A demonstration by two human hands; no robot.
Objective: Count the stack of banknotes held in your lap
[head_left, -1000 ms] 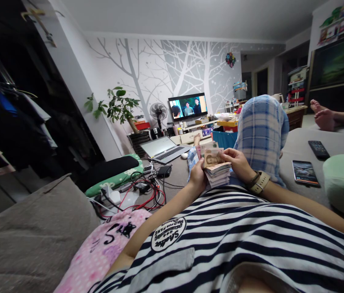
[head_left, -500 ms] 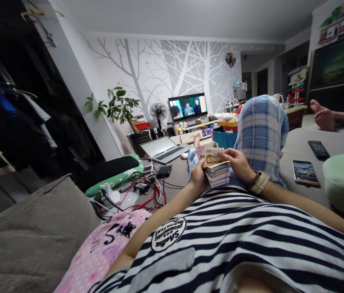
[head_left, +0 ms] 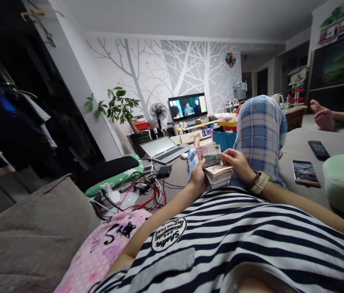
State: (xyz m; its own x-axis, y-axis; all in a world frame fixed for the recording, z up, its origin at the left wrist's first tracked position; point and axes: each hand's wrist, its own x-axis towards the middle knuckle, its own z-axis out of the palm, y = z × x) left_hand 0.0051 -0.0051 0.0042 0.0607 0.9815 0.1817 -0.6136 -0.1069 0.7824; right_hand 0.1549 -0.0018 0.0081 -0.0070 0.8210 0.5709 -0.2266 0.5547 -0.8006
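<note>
We hold the banknotes (head_left: 216,169) before our striped shirt (head_left: 235,228), left hand (head_left: 198,176) clamped on them. Right hand (head_left: 238,163): fingertips together at their edge, pinch unclear. We seem mid-leafing; next turn likely wants one note separated.

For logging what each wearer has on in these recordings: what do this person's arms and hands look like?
Both hands, left and right, are ungloved, and no sleeve covers the forearms. The right wrist wears a beige strap with holes and a thin dark bracelet; the left wrist shows nothing worn.
</note>
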